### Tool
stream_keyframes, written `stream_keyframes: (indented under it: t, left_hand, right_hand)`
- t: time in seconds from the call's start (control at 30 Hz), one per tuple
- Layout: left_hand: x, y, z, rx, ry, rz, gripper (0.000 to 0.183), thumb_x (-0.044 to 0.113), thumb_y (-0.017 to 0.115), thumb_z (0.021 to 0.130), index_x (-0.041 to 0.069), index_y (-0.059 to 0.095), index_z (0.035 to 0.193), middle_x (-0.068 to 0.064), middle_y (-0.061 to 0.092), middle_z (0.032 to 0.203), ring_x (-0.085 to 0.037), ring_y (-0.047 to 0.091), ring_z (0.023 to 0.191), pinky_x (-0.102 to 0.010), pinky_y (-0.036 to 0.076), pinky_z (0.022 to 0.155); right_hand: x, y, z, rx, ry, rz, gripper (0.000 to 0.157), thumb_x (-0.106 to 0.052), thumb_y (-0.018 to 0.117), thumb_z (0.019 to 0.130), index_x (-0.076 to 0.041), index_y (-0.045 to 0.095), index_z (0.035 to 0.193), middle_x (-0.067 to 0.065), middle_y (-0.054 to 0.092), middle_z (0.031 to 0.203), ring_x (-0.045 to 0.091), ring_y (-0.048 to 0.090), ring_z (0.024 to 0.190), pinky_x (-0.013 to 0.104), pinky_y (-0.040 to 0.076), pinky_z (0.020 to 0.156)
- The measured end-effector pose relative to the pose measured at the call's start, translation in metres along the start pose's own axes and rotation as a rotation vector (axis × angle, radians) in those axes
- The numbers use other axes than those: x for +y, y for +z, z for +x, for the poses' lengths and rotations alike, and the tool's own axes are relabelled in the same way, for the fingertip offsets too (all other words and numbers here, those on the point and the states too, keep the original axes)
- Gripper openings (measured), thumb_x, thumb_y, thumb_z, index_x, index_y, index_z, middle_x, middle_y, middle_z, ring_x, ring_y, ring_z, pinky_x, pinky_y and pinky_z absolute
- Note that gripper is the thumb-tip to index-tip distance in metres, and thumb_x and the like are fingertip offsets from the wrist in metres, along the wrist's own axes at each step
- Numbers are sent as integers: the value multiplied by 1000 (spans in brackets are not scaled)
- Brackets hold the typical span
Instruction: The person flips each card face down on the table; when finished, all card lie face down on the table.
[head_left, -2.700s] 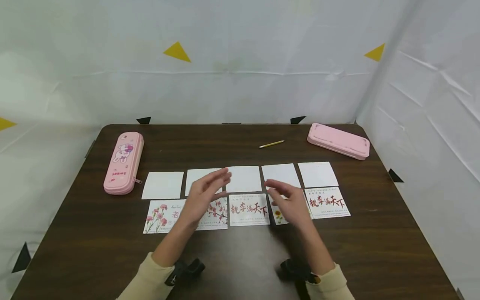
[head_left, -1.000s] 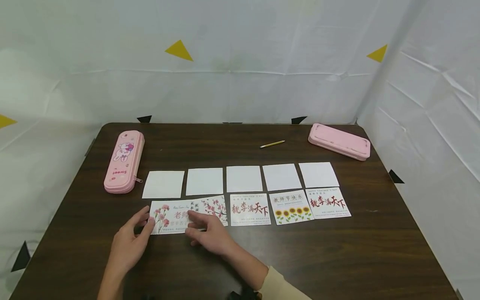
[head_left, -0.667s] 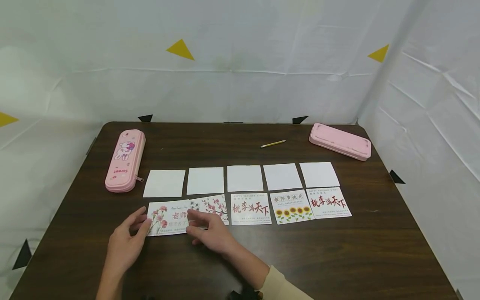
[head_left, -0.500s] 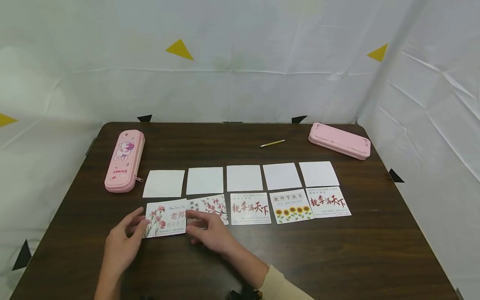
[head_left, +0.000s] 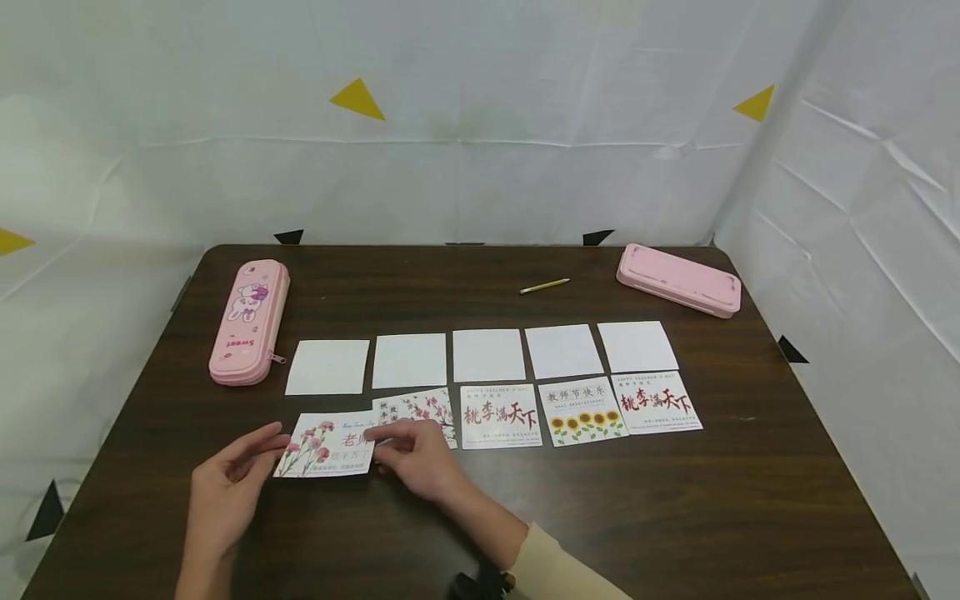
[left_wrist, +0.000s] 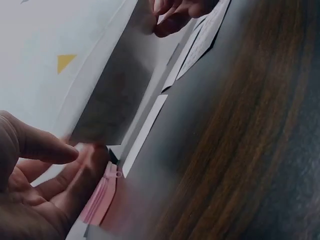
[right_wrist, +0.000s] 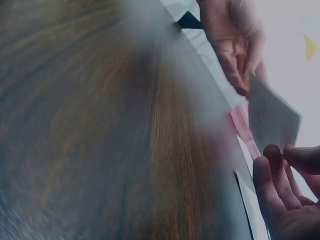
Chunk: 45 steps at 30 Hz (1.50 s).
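Note:
A square greeting card with pink carnations and Chinese writing (head_left: pixel 330 448) is held up at its two side edges, tilted off the table in both wrist views. My left hand (head_left: pixel 230 483) pinches its left edge between thumb and fingers. At the right edge, my right hand (head_left: pixel 422 458) pinches the card with its thumb and fingertips. Partly behind the right hand lies a blossom card (head_left: pixel 423 408). In the left wrist view the raised card (left_wrist: pixel 117 85) is in shadow.
Further right lie a red-lettered card (head_left: pixel 500 417), a sunflower card (head_left: pixel 583 410) and another red-lettered card (head_left: pixel 656 403). Several blank white cards (head_left: pixel 489 356) form a row behind. A pink pencil case (head_left: pixel 247 323) stands left, another pink case (head_left: pixel 678 281) back right, with a pencil (head_left: pixel 544 287) between.
Both hands have come to the left side of the row. The carnation card has slid left off the blossom card, toward the near edge, and now tilts up between them.

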<state>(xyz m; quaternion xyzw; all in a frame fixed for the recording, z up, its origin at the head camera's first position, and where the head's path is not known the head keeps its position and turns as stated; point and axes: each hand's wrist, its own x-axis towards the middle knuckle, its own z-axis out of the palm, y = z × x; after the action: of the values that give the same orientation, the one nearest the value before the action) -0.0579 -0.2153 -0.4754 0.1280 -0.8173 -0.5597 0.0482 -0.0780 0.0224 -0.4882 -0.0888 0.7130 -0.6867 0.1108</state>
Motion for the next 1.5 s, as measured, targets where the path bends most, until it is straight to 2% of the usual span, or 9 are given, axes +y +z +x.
stream_keyframes:
  t: [0.13,0.27,0.43,0.6,0.73,0.93,1.17,1.4,1.5]
  left_hand:
    - [0,-2,1,17,-68,-157,35,-11,67,86,-5,67,120,-5,74,102,-8,69,91,-15,52,74]
    - [1,-1,1,72,-108,-268,34,-14,74,78,-9,69,112,-4,75,94,-10,71,84,-18,54,69]
    - [1,1,1,155,-97,-266,25,-5,80,77,-9,72,100,0,72,81,-10,67,68,-18,53,60]
    - [1,3,2,183,-84,-261,24,-2,79,79,-9,71,100,0,71,82,-11,66,65,-20,54,59]
    - [2,5,3,205,-67,-207,21,1,78,82,-6,73,101,0,72,84,-13,65,67,-20,54,59]
    - [1,8,3,172,-24,-14,24,6,70,90,1,73,114,5,67,91,-8,61,74,-17,53,62]
    - [0,8,2,119,-44,164,31,20,63,96,11,69,125,-8,64,111,-1,59,76,-17,44,71]
    - [2,5,4,74,-42,245,34,27,61,97,8,69,124,-13,63,124,-28,54,120,-44,37,98]
    - [4,4,4,40,-23,281,36,28,61,97,5,69,123,-17,62,127,-38,51,125,-53,36,100]
  right_hand:
    - [0,-1,3,42,-93,-194,17,2,72,85,-4,78,100,7,74,96,3,63,73,18,51,65]
    - [-3,-3,3,69,-184,-319,14,-5,75,85,-7,79,98,0,74,91,0,63,82,17,50,68]
    - [-7,-3,3,78,-195,-346,13,-12,77,85,-7,79,97,-4,67,86,3,59,83,18,48,67]
    - [-5,1,4,67,-194,-328,15,-12,75,87,-4,78,99,0,73,90,3,62,84,19,48,71]
    - [-1,4,7,105,-155,-345,14,-14,77,85,-6,79,97,0,75,88,1,63,78,17,48,69]
    - [3,8,11,156,-71,-277,11,-10,77,84,-6,78,94,-1,74,81,-1,63,69,17,49,61]
    - [6,14,11,146,-65,-233,21,-3,73,86,-4,75,107,2,74,90,0,64,76,18,50,69]
    - [6,17,8,61,-39,-214,32,-2,67,89,0,69,120,7,73,102,3,66,84,18,52,61]
    - [5,18,6,18,-24,-205,36,-2,66,89,3,65,125,10,71,107,2,66,84,19,52,56]
